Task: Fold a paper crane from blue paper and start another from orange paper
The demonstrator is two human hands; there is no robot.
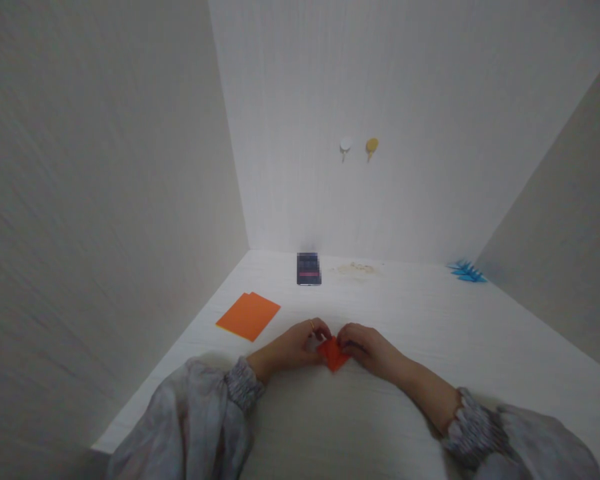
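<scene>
A small folded piece of red-orange origami paper [335,356] lies low over the white table, between my two hands. My left hand [305,343], with a ring on one finger, grips its left edge between thumb and fingers. On the other side, the bent fingers of my right hand [367,347] pinch the paper's right upper edge. Fingertips hide part of the folds, so the exact shape is hard to make out. To the left of my left hand is a stack of square orange paper sheets [249,316], lying flat.
At the back of the table [400,303] lies a dark phone [309,269], its screen blurred. Blue folded paper pieces [467,271] sit in the far right corner. A white hook [346,145] and a yellow hook [372,145] are on the back wall. Walls enclose both sides.
</scene>
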